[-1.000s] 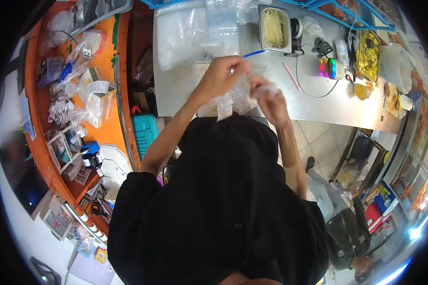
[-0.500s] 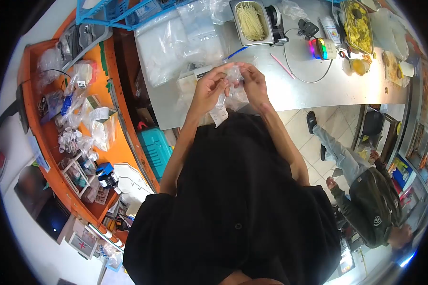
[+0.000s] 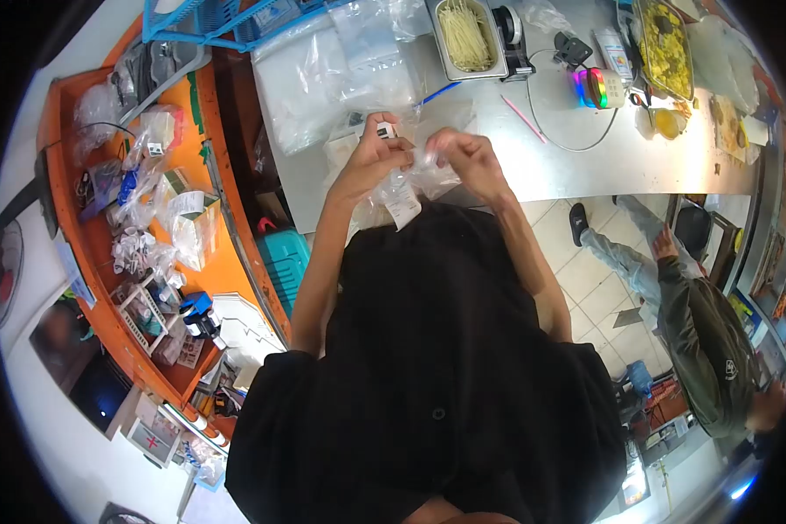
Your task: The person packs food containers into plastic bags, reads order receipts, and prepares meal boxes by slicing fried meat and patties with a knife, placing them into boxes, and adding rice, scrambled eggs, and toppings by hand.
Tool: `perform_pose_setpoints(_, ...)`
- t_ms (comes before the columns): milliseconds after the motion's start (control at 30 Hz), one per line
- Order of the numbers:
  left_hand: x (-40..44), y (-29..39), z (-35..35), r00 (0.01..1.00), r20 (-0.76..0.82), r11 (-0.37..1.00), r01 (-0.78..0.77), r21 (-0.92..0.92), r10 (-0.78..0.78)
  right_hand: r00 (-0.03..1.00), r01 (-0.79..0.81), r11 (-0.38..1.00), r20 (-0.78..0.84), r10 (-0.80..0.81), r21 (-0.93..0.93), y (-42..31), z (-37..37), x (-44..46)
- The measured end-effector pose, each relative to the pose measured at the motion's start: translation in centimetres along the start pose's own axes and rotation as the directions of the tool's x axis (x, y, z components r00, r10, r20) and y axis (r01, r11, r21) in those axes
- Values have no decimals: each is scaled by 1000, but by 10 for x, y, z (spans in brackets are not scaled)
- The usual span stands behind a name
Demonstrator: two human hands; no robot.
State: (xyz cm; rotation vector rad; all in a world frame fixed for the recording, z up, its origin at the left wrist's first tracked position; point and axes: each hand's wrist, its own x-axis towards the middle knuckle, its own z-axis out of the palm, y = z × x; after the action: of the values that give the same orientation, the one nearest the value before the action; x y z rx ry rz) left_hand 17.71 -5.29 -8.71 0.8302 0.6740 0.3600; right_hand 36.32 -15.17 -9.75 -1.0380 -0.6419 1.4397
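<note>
Pinching clear bag [image 3: 430,178]; printed slip [image 3: 403,208] illegible

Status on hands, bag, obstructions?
Left hand pinching clear bag near its top. Right hand beside it, fingers blurred, grip unclear. Printed slip on bag's near side. Blue pen beyond, clear of hands.

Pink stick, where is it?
Head view: the pink stick lies on the metal counter, to the right of the right hand, beside the curved cable.
</note>
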Motion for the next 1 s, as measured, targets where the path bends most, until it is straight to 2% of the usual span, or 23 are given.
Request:
perform_pose_setpoints(33, 2, -2, -3, 999, 0, 999, -35, 38, 36, 986, 143, 934, 132, -105, -326, -3, -5, -2)
perform_pose_setpoints(67, 2, -8, -3, 998, 3, 995, -65, 75, 65, 946, 301, 749, 283, -158, -590, -4, -7, -6)
perform_pose_setpoints(100, 4, -11, 0, 996, 17, 989, -92, 113, 91, 965, 263, 695, 186, -185, -669, -5, 1, -8)
perform_pose_setpoints(167, -3, 3, 30, 987, -67, 978, -135, 157, 147, 963, 138, 570, -24, -267, -810, -11, 22, -11)
perform_pose_setpoints(200, -3, 8, 41, 979, -102, 971, -157, 178, 177, 951, 140, 512, -28, -308, -848, -12, 25, -11)
perform_pose_setpoints(300, 2, -1, 41, 956, -289, 991, -5, 136, 44, 911, 188, 474, -28, -412, -860, 4, 27, -1)
perform_pose_setpoints(333, 3, -1, 34, 961, -275, 988, 74, 136, -34, 904, 276, 479, 56, -425, -833, 5, 26, -2)
perform_pose_setpoints(400, 9, 4, 15, 950, -253, 966, 223, 134, -185, 852, 372, 404, 136, -505, -836, 1, 31, -2)
perform_pose_setpoints(433, 10, 5, 10, 965, -221, 949, 197, 248, -143, 823, 417, 362, 177, -540, -833, -5, 35, -4)
perform_pose_setpoints(500, 14, 6, 4, 988, -134, 878, 128, 461, -73, 806, 364, 170, 219, -549, -916, -27, 40, -10)
perform_pose_setpoints(533, 16, 6, 2, 989, -55, 788, -78, 610, 140, 799, 328, 69, 238, -552, -942, -34, 40, -14)
perform_pose_setpoints(567, 17, 5, 2, 942, 61, 636, -269, 723, 329, 822, 357, 100, 261, -506, -929, -35, 35, -19)
perform_pose_setpoints(633, 22, 8, -12, 833, 178, 280, -366, 888, 524, 858, 407, 168, 313, -407, -898, -32, 18, -33)
perform_pose_setpoints(700, 18, 17, -46, 783, 147, -32, -161, 986, 605, 915, 375, 360, 278, -293, -854, -23, -1, -58)
perform_pose_setpoints(733, 11, 19, -45, 816, 135, -31, -142, 989, 562, 935, 348, 450, 270, -229, -823, -19, -9, -71)
perform_pose_setpoints(833, -13, 29, -42, 873, 81, -25, -79, 997, 481, 962, 273, 526, 240, -133, -805, -18, -7, -93)
perform_pose_setpoints(900, -21, 29, -35, 876, 28, 25, -46, 999, 481, 954, 299, 533, 244, -174, -791, -39, 4, -81)
perform_pose_setpoints(933, -25, 32, -31, 869, 32, 104, -96, 990, 494, 951, 310, 536, 244, -192, -785, -56, 16, -72)
perform_pose_setpoints(1000, -34, 48, -21, 848, 30, 252, -191, 949, 530, 927, 352, 641, 160, -339, -682, -75, 51, -39)
